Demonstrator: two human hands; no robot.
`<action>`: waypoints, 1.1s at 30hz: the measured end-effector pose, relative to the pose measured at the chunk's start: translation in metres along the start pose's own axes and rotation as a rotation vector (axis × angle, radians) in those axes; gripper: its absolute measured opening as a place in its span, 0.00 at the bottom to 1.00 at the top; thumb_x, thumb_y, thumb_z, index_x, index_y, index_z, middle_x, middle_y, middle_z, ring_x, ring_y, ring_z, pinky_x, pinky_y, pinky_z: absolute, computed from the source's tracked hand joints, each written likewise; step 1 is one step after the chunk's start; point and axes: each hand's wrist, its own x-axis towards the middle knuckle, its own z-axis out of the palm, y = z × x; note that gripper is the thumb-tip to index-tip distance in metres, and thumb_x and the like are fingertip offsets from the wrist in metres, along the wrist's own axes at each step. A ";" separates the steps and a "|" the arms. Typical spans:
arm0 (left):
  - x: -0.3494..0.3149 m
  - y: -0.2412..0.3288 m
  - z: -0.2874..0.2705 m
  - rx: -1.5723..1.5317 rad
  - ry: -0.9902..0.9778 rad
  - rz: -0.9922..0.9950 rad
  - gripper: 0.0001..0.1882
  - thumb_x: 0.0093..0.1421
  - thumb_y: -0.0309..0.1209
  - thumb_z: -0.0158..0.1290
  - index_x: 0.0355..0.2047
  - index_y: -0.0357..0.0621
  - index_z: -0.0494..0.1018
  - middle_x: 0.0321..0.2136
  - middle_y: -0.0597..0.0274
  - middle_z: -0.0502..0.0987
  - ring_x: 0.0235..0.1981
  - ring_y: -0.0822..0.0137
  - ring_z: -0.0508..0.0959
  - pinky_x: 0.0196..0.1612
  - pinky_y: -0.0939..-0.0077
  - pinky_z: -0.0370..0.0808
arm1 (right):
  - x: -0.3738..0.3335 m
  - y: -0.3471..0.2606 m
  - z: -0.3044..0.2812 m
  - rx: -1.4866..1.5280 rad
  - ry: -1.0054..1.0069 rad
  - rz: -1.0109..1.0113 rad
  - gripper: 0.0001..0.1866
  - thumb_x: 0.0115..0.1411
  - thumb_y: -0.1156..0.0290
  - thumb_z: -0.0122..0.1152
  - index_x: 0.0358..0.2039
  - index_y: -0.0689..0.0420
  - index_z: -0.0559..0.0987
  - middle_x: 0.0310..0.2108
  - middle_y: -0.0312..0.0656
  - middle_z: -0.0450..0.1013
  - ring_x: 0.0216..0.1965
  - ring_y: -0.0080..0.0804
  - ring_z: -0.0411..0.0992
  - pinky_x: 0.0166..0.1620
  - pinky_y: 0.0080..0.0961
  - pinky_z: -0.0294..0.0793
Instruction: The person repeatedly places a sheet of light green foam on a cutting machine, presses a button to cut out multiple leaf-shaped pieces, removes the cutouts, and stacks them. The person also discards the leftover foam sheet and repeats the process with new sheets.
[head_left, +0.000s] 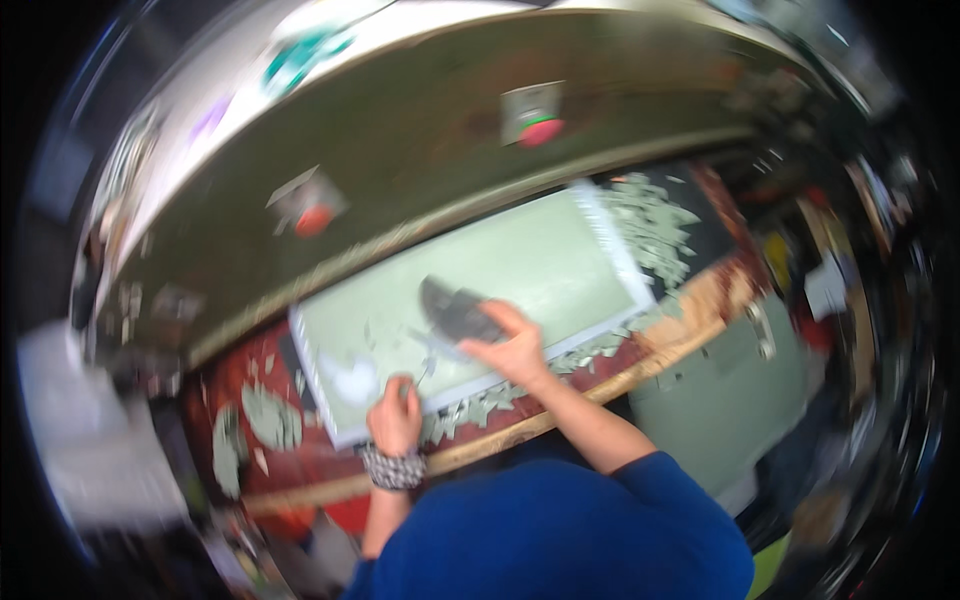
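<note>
Reaching far-left from the near right, the right hand grips a dark grey curved piece between thumb and fingers, over a pale green sheet on the counter. The left hand, at the sheet's near edge, curls its fingers narrow; whether they hold anything, I cannot tell. The far white cards are too blurred to read.

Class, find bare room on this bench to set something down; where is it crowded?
The pale green sheet looks bare along its far edge and between the dark object in the right hand and the white strip on its right. Crowded: heaped green scraps beyond that strip, more along the near side, and two larger green pieces at the left end.
</note>
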 end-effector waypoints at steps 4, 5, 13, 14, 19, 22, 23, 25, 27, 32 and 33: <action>0.027 0.029 0.000 -0.129 0.102 -0.025 0.08 0.60 0.35 0.52 0.30 0.44 0.75 0.18 0.48 0.75 0.22 0.45 0.76 0.25 0.57 0.72 | 0.009 -0.017 -0.012 0.443 -0.070 0.368 0.30 0.48 0.82 0.71 0.52 0.74 0.71 0.46 0.52 0.73 0.44 0.29 0.73 0.48 0.22 0.75; 0.038 0.041 0.016 -0.275 0.149 -0.062 0.10 0.61 0.35 0.52 0.31 0.42 0.75 0.19 0.47 0.75 0.22 0.46 0.76 0.26 0.57 0.71 | 0.011 -0.020 -0.013 0.505 -0.079 0.274 0.30 0.48 0.83 0.70 0.52 0.75 0.70 0.45 0.52 0.73 0.44 0.29 0.73 0.48 0.22 0.75; 0.065 0.075 0.069 -0.532 0.295 0.030 0.11 0.63 0.30 0.45 0.26 0.37 0.69 0.25 0.50 0.72 0.31 0.48 0.72 0.35 0.58 0.66 | 0.027 -0.019 -0.030 0.685 -0.056 0.528 0.28 0.53 0.78 0.68 0.52 0.76 0.69 0.44 0.51 0.72 0.46 0.27 0.71 0.50 0.24 0.72; 0.062 0.069 0.065 -0.385 0.301 0.099 0.10 0.62 0.29 0.46 0.26 0.36 0.69 0.25 0.50 0.72 0.30 0.48 0.72 0.34 0.59 0.67 | 0.030 -0.016 -0.036 0.759 -0.035 0.575 0.27 0.55 0.77 0.66 0.53 0.76 0.69 0.44 0.50 0.73 0.46 0.27 0.71 0.51 0.25 0.71; 0.049 0.040 0.044 0.053 0.280 -0.002 0.06 0.57 0.27 0.53 0.26 0.38 0.70 0.24 0.50 0.73 0.30 0.49 0.73 0.34 0.59 0.68 | 0.031 -0.006 -0.080 0.951 0.073 0.472 0.27 0.60 0.72 0.60 0.55 0.75 0.66 0.51 0.48 0.69 0.46 0.30 0.71 0.55 0.25 0.69; 0.049 0.038 0.044 -0.026 0.297 0.011 0.08 0.57 0.29 0.56 0.26 0.39 0.70 0.20 0.53 0.72 0.27 0.49 0.72 0.31 0.59 0.68 | 0.024 -0.001 -0.104 0.600 0.092 0.250 0.27 0.56 0.78 0.63 0.55 0.74 0.67 0.54 0.50 0.67 0.47 0.30 0.71 0.54 0.24 0.70; 0.050 0.039 0.045 -0.073 0.289 0.012 0.08 0.57 0.30 0.56 0.26 0.39 0.70 0.19 0.53 0.72 0.26 0.49 0.72 0.30 0.59 0.68 | 0.022 0.001 -0.107 0.444 0.084 0.180 0.29 0.54 0.80 0.64 0.55 0.73 0.67 0.55 0.50 0.67 0.47 0.30 0.71 0.54 0.24 0.70; 0.053 0.041 0.044 -0.106 0.246 -0.064 0.08 0.56 0.30 0.57 0.30 0.39 0.71 0.18 0.53 0.73 0.25 0.51 0.73 0.30 0.57 0.69 | 0.018 0.005 -0.107 0.166 0.093 0.068 0.35 0.45 0.86 0.70 0.56 0.67 0.69 0.56 0.49 0.66 0.52 0.32 0.68 0.51 0.27 0.71; 0.055 0.041 0.042 -0.106 0.221 -0.079 0.09 0.56 0.30 0.57 0.33 0.39 0.71 0.17 0.54 0.72 0.24 0.51 0.73 0.29 0.58 0.69 | 0.017 0.011 -0.096 0.043 -0.023 -0.118 0.37 0.39 0.80 0.75 0.54 0.65 0.72 0.57 0.53 0.65 0.54 0.40 0.67 0.51 0.34 0.71; 0.060 0.034 0.031 -0.125 0.117 0.011 0.12 0.55 0.25 0.56 0.41 0.40 0.72 0.16 0.58 0.69 0.21 0.57 0.71 0.27 0.64 0.68 | 0.020 0.015 -0.079 -0.524 -0.036 -0.393 0.46 0.34 0.76 0.77 0.56 0.70 0.66 0.55 0.60 0.63 0.56 0.55 0.64 0.57 0.42 0.66; 0.061 0.032 0.030 -0.128 0.127 0.056 0.12 0.55 0.25 0.56 0.41 0.40 0.72 0.17 0.58 0.69 0.22 0.58 0.71 0.27 0.64 0.68 | 0.022 0.015 -0.078 -0.555 -0.036 -0.414 0.48 0.32 0.76 0.77 0.56 0.70 0.64 0.54 0.61 0.63 0.55 0.57 0.64 0.57 0.43 0.65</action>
